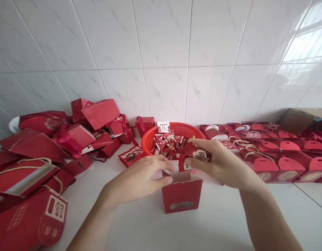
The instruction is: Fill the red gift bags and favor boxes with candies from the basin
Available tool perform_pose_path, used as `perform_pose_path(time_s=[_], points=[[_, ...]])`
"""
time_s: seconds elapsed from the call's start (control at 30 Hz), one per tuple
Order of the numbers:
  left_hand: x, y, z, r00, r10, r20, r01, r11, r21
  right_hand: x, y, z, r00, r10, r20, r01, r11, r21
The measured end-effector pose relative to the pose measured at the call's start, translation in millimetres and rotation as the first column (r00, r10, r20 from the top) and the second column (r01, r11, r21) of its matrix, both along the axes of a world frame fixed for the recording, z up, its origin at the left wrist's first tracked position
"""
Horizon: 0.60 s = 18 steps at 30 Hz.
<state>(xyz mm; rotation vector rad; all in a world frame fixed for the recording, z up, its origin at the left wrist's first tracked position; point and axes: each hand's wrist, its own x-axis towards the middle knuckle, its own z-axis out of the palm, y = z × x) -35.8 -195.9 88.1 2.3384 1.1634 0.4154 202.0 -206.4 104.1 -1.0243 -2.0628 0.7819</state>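
A small red paper gift box [182, 195] stands upright on the table with its top open and an oval window low on its front. My left hand [142, 179] is at its left upper edge, thumb in front and fingertips over the opening, gripping the rim. Above the box, my right hand [218, 160] is closed on red wrapped candies [201, 155] printed with light patches and dark characters. Just behind stands a red plastic basket [146, 137] holding several more wrapped candies [171, 141]; my right hand covers its right front part.
Several red gift boxes [98, 113] with ribbons and cords lie heaped on the left. Rows of red boxes [265, 169] with rounded flaps stand on the right, near a brown carton [294, 120]. A flat red printed packet [131, 155] lies left of the basket. White tiled wall [163, 42] rises behind.
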Motion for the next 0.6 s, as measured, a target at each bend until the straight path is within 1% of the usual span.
perform_pose_path(time_s=[0.07, 0.13, 0.23, 0.4, 0.5, 0.6], points=[[0.0, 4.1, -4.7, 1.0, 0.024, 0.006, -0.024, 1.0, -0.009, -3.1, 2.1, -3.4, 1.0, 0.003, 0.008, -0.003, 1.0, 0.001], [0.5, 7.0, -6.2, 0.999, 0.04, 0.022, -0.039, 0.999, -0.028, -6.2, 4.2, -6.7, 0.999, 0.01, 0.031, -0.01, 1.0, -0.004], [0.8, 9.3, -3.5, 0.999, 0.021, 0.041, -0.018, 0.998, -0.056, -9.7, 7.6, -11.1, 0.996, 0.028, 0.087, -0.027, 1.0, -0.01], [-0.6, 12.6, -1.0, 1.0, -0.03, -0.002, 0.029, 0.995, -0.095, -10.7, 12.5, -16.0, 0.984, 0.06, 0.167, -0.064, 0.998, 0.022], [-1.1, 14.3, -3.1, 1.0, -0.005, -0.014, 0.003, 0.994, -0.106, -10.8, 12.8, -15.5, 0.994, 0.003, 0.113, -0.011, 0.997, 0.071], [-0.2, 16.0, -3.2, 1.0, 0.03, 0.011, -0.028, 0.991, -0.131, -11.9, 12.0, -13.3, 1.0, -0.028, 0.007, 0.027, 0.999, 0.039]])
